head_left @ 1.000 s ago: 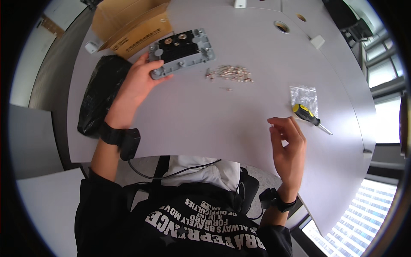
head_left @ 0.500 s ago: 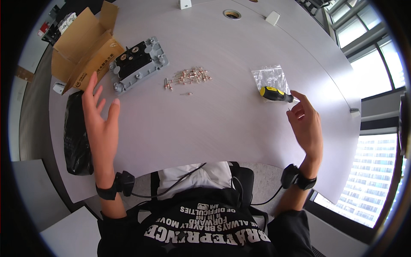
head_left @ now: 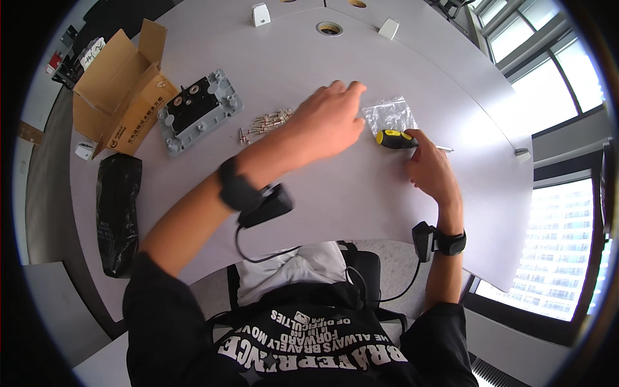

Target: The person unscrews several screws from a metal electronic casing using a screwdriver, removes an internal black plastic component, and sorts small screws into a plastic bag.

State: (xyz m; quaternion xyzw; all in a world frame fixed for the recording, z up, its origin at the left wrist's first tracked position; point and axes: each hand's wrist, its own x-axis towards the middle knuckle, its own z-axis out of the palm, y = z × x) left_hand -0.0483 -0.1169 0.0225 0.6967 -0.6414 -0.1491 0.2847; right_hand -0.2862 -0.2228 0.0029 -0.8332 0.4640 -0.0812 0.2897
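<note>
Yellow-and-black-handled screwdriver (head_left: 398,139) with a thin metal shaft lies on the pale grey tabletop (head_left: 361,193), its handle right at the fingers (head_left: 412,138) of the right hand (head_left: 431,169). Those fingers curl loosely toward the handle and touch its end; whether they have actually closed around it cannot be told. The shaft pokes out past them toward the far right.

Just beyond the handle, on the far side of the right fingers, sits a small clear plastic bag (head_left: 388,115), crinkled and flat on the tabletop. The left hand (head_left: 327,122) reaches across the body and hovers over the tabletop with its fingers (head_left: 351,89) released and slightly spread, their tips just beside the near-left edge of the bag, holding nothing.

To the left of the left fingers lies a loose heap of small metal screws (head_left: 264,122). Further left sits a grey rectangular plastic plate with a black centre (head_left: 198,111), and past that an open brown cardboard box (head_left: 119,87). A black bag (head_left: 118,213) lies well apart at the tabletop's near-left edge.
</note>
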